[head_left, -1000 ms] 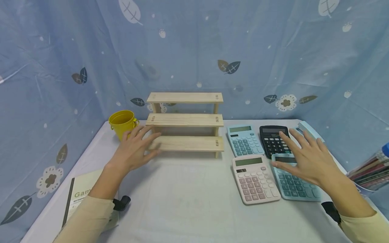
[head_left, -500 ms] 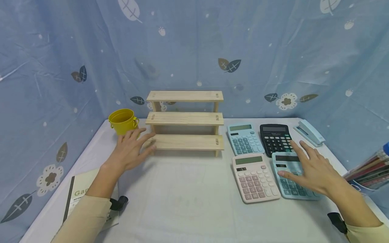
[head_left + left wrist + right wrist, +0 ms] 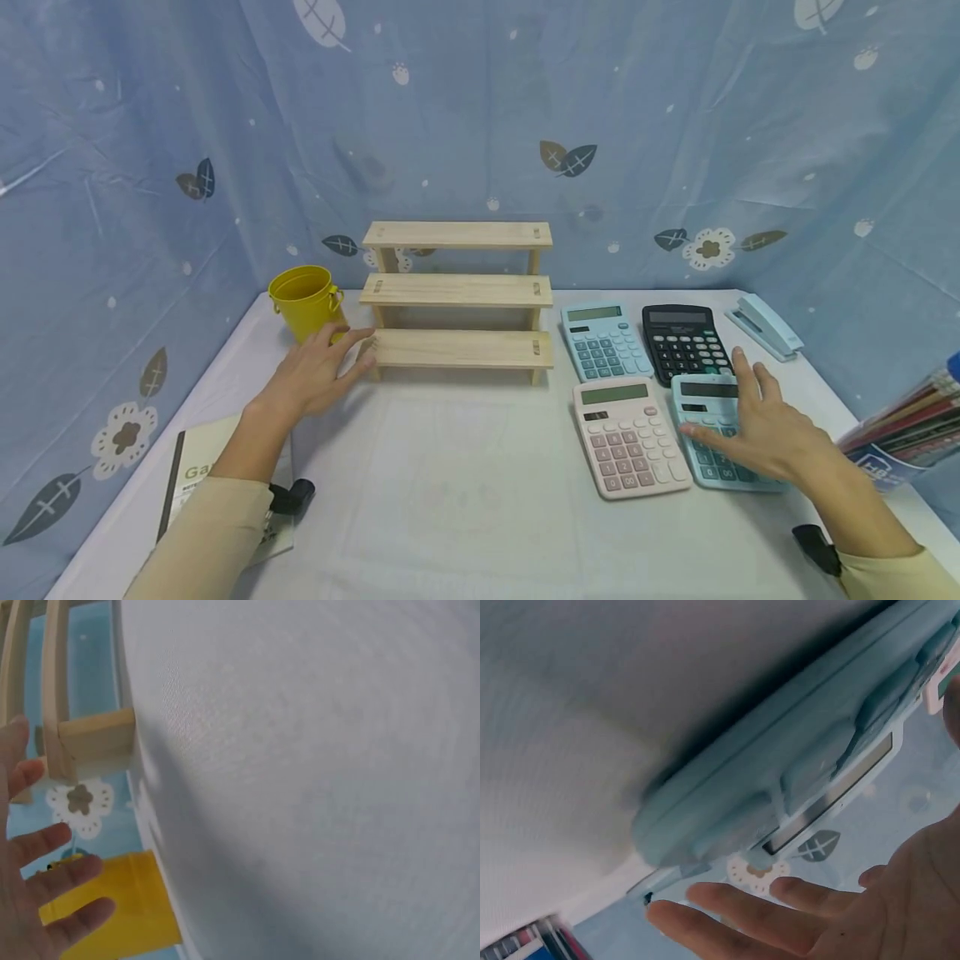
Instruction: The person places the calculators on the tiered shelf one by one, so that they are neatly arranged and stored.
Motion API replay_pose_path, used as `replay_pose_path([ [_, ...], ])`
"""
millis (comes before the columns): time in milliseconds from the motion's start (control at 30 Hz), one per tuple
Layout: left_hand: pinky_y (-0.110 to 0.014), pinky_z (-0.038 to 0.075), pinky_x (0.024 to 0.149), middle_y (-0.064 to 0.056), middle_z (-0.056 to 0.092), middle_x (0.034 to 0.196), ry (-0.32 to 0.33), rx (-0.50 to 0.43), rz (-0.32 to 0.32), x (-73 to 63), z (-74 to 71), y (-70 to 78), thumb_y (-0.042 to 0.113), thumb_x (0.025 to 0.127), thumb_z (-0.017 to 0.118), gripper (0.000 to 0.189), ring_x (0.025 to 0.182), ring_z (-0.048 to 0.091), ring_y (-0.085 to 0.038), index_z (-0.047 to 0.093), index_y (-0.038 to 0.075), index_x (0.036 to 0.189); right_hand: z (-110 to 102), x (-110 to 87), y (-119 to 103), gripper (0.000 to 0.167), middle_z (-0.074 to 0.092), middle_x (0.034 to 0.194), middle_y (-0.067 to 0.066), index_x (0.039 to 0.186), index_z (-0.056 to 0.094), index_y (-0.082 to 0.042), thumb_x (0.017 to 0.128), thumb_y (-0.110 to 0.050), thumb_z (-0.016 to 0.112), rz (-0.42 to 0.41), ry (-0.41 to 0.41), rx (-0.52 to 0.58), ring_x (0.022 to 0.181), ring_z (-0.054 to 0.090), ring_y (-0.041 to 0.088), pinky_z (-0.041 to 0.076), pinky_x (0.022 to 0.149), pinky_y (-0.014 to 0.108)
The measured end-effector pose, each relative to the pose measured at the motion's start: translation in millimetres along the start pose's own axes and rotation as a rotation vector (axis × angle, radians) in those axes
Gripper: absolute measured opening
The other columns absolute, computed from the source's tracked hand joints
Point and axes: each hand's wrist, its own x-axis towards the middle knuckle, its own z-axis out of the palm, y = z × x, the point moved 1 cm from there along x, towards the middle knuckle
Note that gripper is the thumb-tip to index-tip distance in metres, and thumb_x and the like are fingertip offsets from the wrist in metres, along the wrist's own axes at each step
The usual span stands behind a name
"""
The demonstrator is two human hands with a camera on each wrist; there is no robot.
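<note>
My left hand point(image 3: 307, 379) is held by the lower left end of a three-step wooden shelf point(image 3: 461, 348), in front of a yellow bucket point(image 3: 302, 302). Its fingers are spread and hold nothing; the left wrist view shows them before the bucket point(image 3: 142, 900) and the shelf point(image 3: 97, 739). Over the front blue calculator point(image 3: 708, 407) hovers my right hand point(image 3: 772, 437), fingers extended. Seen from the right wrist, that calculator point(image 3: 742, 780) lies beside the palm, with nothing gripped. A pink calculator point(image 3: 630, 437), a second blue calculator point(image 3: 606, 342) and a black calculator point(image 3: 682, 342) lie around it.
A light blue stapler point(image 3: 765, 325) lies at the back right. Pencils stand in a holder point(image 3: 885, 467) at the right edge. A notebook point(image 3: 187, 458) lies under my left forearm. Blue patterned curtain point(image 3: 465, 125) hangs around the white table point(image 3: 450, 500).
My left hand has drawn slightly down and left, off the shelf's front step. My right hand has lowered toward the front blue calculator, uncovering the stapler and more of the black calculator.
</note>
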Motion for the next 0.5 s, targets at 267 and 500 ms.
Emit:
replay_pose_path([
  [267, -0.077, 0.040, 0.095, -0.021, 0.024, 0.162, -0.106, -0.121, -0.090, 2.4, 4.3, -4.0, 0.069, 0.104, 0.027, 0.068, 0.127, 0.051, -0.055, 0.027, 0.033, 0.161, 4.4, -1.9, -6.3, 0.145, -0.002, 0.151, 0.054, 0.154, -0.030, 0.002, 0.081, -0.077, 0.068, -0.030, -0.024, -0.011, 0.106, 0.044, 0.080, 0.050, 0.064, 0.070],
  [500, -0.074, 0.036, 0.104, -0.028, 0.027, 0.153, -0.157, -0.195, -0.119, 8.2, 6.4, -8.5, 0.069, 0.104, 0.027, 0.071, 0.128, 0.049, -0.054, 0.019, 0.028, 0.162, 4.7, -2.6, -3.9, 0.142, -0.003, 0.147, 0.056, 0.151, -0.032, 0.005, 0.085, -0.063, 0.073, -0.075, -0.069, 0.022, 0.102, 0.051, 0.073, 0.054, 0.069, 0.064],
])
